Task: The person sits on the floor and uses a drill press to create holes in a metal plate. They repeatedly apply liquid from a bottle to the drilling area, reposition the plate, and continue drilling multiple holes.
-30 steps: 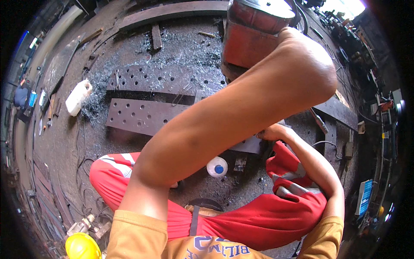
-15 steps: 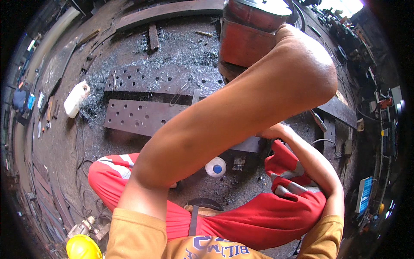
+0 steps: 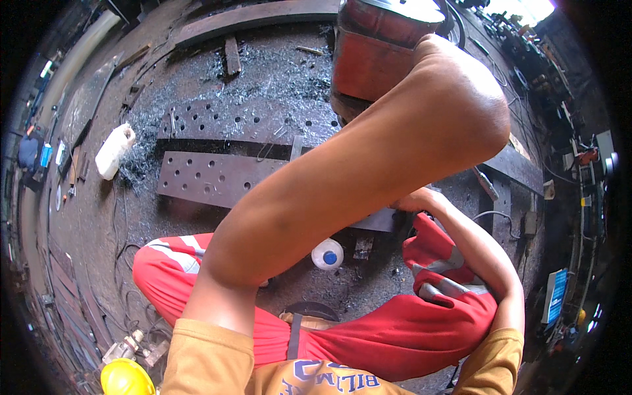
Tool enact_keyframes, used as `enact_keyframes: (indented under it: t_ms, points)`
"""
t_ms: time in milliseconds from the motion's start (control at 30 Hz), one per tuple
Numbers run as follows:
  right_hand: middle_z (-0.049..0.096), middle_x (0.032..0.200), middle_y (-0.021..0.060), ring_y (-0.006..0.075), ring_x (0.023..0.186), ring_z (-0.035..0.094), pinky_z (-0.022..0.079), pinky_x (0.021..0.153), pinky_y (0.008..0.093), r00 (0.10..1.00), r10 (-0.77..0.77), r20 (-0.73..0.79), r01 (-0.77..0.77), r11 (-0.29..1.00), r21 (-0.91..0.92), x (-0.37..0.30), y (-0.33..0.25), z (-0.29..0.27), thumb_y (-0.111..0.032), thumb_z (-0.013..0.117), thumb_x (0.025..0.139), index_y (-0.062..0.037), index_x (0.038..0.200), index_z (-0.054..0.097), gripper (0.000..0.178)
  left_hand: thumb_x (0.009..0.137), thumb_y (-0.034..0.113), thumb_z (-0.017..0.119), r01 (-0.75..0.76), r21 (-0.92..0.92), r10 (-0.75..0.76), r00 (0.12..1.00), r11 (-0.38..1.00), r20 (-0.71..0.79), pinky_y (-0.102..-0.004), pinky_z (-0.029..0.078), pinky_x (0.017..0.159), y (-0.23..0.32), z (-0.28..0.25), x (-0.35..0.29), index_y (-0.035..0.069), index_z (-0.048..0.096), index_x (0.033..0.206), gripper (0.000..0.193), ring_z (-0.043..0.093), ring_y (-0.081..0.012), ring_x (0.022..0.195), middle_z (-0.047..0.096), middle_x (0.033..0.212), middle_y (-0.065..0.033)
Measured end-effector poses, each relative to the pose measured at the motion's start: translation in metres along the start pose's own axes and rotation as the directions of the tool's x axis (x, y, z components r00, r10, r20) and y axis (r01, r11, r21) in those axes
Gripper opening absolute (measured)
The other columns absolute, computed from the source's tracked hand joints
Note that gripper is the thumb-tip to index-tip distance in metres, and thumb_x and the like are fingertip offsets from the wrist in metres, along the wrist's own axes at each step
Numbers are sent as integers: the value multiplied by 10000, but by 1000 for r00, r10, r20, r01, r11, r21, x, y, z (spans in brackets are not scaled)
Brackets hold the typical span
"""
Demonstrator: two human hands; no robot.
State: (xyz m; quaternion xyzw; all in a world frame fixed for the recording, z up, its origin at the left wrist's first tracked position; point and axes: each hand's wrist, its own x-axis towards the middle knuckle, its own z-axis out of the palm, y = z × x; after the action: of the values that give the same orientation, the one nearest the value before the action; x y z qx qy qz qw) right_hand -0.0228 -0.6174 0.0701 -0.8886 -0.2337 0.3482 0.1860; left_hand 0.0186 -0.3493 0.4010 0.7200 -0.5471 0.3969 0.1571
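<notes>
Steel plate (image 3: 217, 176), drilled with holes, lies on the floor (image 3: 276, 72) at ten o'clock among metal shavings. The right hand (image 3: 411, 199) rests at the plate's right end; its grip cannot be told. The left hand is hidden beyond the raised forearm (image 3: 355, 178). A blue-capped bottle (image 3: 327, 253) stands between the knees.
</notes>
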Motion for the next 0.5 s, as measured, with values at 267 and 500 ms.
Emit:
enact_keyframes:
  t_ms: [267,500]
  points:
    - [720,1155,217,401,1101,680,542,939,476,999,-1,-40,-1,999,-45,-4,-9,-4,-312,679,917,-50,1249,665,423,597,190,718,73,-47,-60,971,996,233,-381,530,609,3,-14,12,107,711,734,160,703,-245,672,688,710,-86]
    - [711,1196,218,400,1141,668,535,966,479,998,66,-2,-66,996,-52,-16,-37,-21,-320,681,918,-61,1288,655,453,626,191,713,178,-70,-123,867,981,482,-389,525,634,10,-24,32,112,710,768,161,701,-245,705,689,747,-83]
